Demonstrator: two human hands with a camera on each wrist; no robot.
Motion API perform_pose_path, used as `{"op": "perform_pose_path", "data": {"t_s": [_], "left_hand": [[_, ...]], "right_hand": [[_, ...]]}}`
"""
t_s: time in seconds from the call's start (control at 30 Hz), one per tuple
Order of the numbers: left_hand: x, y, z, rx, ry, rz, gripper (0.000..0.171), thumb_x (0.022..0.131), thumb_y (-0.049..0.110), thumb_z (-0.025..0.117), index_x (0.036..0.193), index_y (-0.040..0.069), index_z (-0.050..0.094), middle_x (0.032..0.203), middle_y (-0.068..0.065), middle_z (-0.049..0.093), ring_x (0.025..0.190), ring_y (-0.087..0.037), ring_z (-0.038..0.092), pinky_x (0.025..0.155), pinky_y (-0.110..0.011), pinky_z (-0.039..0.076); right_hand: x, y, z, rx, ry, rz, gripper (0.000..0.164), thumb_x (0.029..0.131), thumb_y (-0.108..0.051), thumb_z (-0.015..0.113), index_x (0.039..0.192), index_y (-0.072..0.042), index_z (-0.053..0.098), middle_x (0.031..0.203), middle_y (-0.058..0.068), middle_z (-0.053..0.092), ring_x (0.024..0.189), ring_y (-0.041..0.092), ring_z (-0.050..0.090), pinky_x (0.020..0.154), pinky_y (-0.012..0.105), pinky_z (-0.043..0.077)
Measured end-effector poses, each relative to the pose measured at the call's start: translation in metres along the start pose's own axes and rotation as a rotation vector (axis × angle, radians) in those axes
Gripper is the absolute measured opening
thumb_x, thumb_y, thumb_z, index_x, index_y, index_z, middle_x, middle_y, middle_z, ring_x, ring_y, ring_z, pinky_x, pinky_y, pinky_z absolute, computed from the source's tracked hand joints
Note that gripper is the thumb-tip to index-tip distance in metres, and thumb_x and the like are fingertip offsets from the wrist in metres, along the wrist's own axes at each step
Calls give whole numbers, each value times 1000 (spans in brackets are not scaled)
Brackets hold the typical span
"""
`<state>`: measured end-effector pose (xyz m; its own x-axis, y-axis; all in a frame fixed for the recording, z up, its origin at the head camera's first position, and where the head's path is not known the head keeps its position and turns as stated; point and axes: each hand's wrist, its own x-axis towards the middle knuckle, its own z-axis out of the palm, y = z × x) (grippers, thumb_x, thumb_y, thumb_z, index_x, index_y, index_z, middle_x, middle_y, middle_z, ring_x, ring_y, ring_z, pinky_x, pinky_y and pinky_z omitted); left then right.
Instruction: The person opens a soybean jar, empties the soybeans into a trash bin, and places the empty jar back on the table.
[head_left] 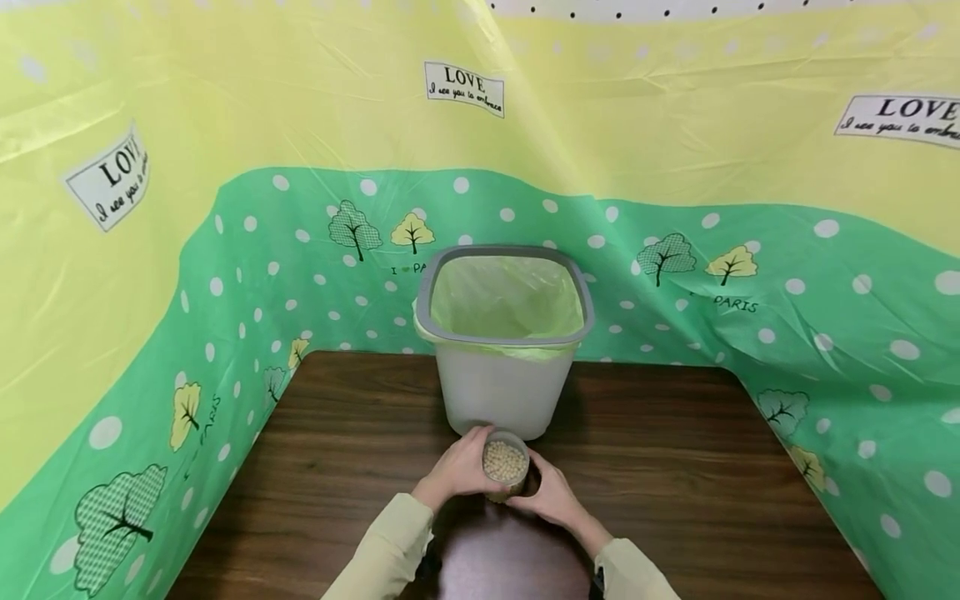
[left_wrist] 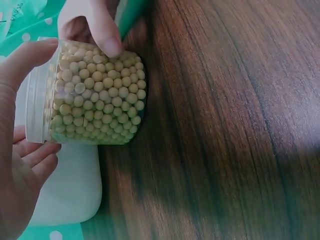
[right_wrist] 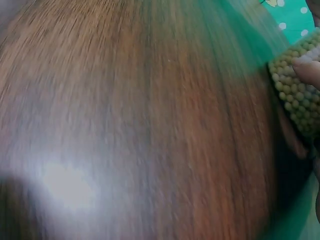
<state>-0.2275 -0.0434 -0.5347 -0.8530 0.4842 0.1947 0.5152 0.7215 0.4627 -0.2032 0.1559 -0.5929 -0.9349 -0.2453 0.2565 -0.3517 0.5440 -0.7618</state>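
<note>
A clear jar [head_left: 505,462] full of round, pale beans, likely soybeans, is between my two hands in front of the bin. Its whitish translucent collar or lid [left_wrist: 37,100] shows in the left wrist view. My left hand [head_left: 463,467] holds the jar around this upper end, thumb on one side and fingers on the other. Lower down, my right hand [head_left: 553,497] grips the body, its thumb [left_wrist: 107,37] lying against the wall. In the right wrist view only part of the jar [right_wrist: 295,95] appears at the edge. Whether its base touches the table cannot be told.
Just behind the jar stands a light grey bin [head_left: 502,387] with a grey rim and a pale green liner bag [head_left: 510,300]. A dark wood-grain table [head_left: 675,467] lies beneath. Green and yellow printed cloth [head_left: 675,150] hangs around the back and sides.
</note>
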Motion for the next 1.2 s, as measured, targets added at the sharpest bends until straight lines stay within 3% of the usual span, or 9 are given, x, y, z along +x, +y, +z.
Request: {"op": "perform_pose_path", "data": {"t_s": [0.27,0.63,0.77,0.97,1.2], "left_hand": [[1,1,-2,-59,1,0,90,57,46,79,129,4,43,118,-8,53,102,-21,55,85,-32,47],[-2,1,-3,-128,-2,-7,87,53,44,83,123,6,48,112,-4,54,100,-16,53,85,-29,46],[-5,7,-14,-160,25,12,85,53,43,83,121,4,49,112,-5,55,100,-17,54,84,-30,46],[-8,22,-42,-231,89,48,84,56,42,81,121,1,49,113,-9,55,101,-20,55,85,-34,46],[-4,35,-72,-313,140,64,84,56,40,83,124,5,48,116,-5,55,104,-16,53,88,-34,45]], "right_hand": [[3,-5,14,25,40,-20,77,58,-34,84,123,-7,51,113,6,60,102,21,56,83,39,46],[-2,-10,13,36,46,15,74,57,-36,84,120,-10,53,110,2,60,100,18,56,83,38,46],[-1,-20,4,32,46,-16,76,58,-37,84,122,-11,52,112,0,59,100,17,56,83,40,46],[4,-43,-19,47,47,-96,75,60,-32,84,124,-15,50,114,-5,54,103,13,53,85,40,45],[10,-109,-57,107,52,-179,70,62,-12,83,122,-2,50,114,10,52,101,22,51,82,36,45]]}}
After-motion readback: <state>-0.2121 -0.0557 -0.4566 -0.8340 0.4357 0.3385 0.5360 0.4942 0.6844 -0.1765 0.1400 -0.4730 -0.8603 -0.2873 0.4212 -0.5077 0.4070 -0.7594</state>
